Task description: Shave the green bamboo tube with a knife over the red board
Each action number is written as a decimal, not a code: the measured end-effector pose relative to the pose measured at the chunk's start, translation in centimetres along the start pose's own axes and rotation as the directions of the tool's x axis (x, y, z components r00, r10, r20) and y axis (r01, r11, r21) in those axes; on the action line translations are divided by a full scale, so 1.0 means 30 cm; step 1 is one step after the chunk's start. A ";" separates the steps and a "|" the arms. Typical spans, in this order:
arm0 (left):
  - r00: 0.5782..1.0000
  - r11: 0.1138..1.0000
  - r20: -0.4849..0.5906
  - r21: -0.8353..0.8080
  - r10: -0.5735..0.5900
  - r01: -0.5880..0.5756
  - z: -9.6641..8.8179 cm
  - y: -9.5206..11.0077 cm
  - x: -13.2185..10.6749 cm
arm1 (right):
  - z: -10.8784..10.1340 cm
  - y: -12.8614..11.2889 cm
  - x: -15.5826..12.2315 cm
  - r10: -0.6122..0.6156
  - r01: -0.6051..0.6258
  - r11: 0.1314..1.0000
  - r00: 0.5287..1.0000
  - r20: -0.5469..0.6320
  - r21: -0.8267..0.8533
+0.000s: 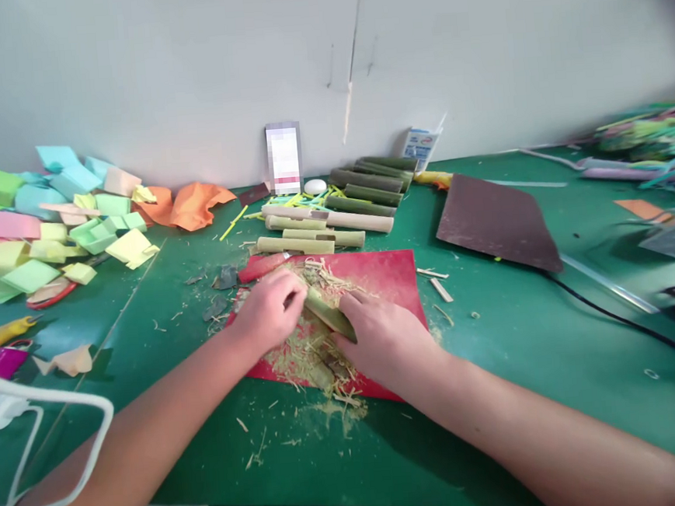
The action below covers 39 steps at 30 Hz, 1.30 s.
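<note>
A short green bamboo tube (331, 316) lies slantwise between my hands, above a red sheet (389, 280) strewn with shavings and pale dust. My right hand (382, 335) is wrapped round its nearer end. At the far end, my left hand (274, 305) is closed, its fingertips pressed against the tube; whether something small is also inside those fingers is hidden. Beneath the tube, a pile of bamboo shavings (299, 361) covers part of the sheet. A red object with a pale tip (264, 266) rests at the sheet's upper left edge, partly behind my left hand.
Pale cut bamboo pieces (296, 245) and darker green ones (371, 194) lie beyond the sheet. A phone (284, 160) leans on the wall. Folded paper boxes (32, 238) crowd the left; a dark brown board (495, 221) with a black cable (616, 313) is right. A white wire frame (101, 412) rises near my left forearm.
</note>
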State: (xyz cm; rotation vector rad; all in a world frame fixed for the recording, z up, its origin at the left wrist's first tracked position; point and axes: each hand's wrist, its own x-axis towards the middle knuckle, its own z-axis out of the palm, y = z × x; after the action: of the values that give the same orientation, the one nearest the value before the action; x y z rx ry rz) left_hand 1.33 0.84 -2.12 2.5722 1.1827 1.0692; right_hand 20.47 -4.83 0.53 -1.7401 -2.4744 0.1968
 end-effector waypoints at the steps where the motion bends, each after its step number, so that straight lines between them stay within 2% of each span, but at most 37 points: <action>1: 1.000 1.000 0.011 -0.008 0.007 -0.007 -0.001 -0.002 0.000 | 0.000 0.000 0.000 0.001 -0.001 1.000 1.000 0.003 -0.002; 6: 0.994 0.998 -0.094 0.030 -0.061 0.064 -0.009 -0.045 0.004 | -0.004 -0.002 -0.002 0.010 -0.010 0.999 1.000 -0.011 -0.036; 11: 0.993 0.997 -0.094 0.010 -0.074 0.075 -0.005 -0.069 -0.002 | -0.010 -0.001 -0.004 -0.006 0.005 1.000 0.999 -0.046 -0.016; 15: 0.993 0.997 -0.101 0.034 -0.067 0.071 -0.006 -0.072 -0.004 | -0.009 0.002 -0.004 -0.006 0.006 1.000 1.000 -0.030 0.002; 23: 1.000 0.996 0.006 0.086 -0.002 0.002 -0.013 -0.017 -0.014 | -0.010 -0.011 -0.010 -0.029 0.029 0.999 1.000 0.009 -0.014; 27: 0.999 0.994 -0.042 0.108 -0.011 0.015 -0.012 -0.032 -0.015 | -0.013 -0.018 -0.015 -0.026 0.026 0.999 0.999 0.020 -0.033; 31: 1.000 0.994 -0.024 0.111 0.004 -0.001 -0.023 -0.047 -0.026 | -0.011 -0.018 -0.019 -0.038 0.039 0.999 0.999 0.032 -0.024; 34: 0.997 0.993 -0.068 0.118 0.027 -0.019 -0.027 -0.044 -0.029 | -0.008 -0.014 -0.017 -0.036 0.037 0.999 0.999 0.021 -0.024; 39: 0.998 0.995 -0.033 0.080 0.057 -0.054 -0.015 -0.038 -0.016 | -0.010 -0.007 -0.014 -0.008 0.006 0.999 0.999 -0.041 -0.044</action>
State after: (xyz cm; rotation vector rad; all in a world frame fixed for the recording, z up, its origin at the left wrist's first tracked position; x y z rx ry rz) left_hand 0.12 1.20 -2.49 2.6718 1.1917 1.1052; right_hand 20.46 -5.28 0.84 -1.7339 -2.4740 0.1056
